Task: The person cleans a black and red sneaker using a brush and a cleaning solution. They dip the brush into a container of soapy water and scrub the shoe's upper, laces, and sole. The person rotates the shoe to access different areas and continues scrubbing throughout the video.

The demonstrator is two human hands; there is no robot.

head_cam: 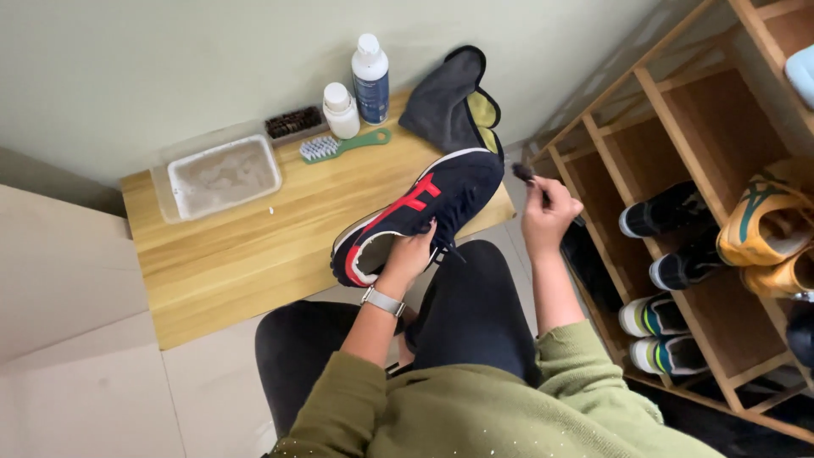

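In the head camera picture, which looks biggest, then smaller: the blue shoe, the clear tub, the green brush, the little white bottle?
1. Blue shoe, though it is held nearer the camera
2. Clear tub
3. Green brush
4. Little white bottle

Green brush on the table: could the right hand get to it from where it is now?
Probably not right away. The right hand is closed on a small dark brush, and the navy shoe, held by the left hand, sits between it and the green brush.
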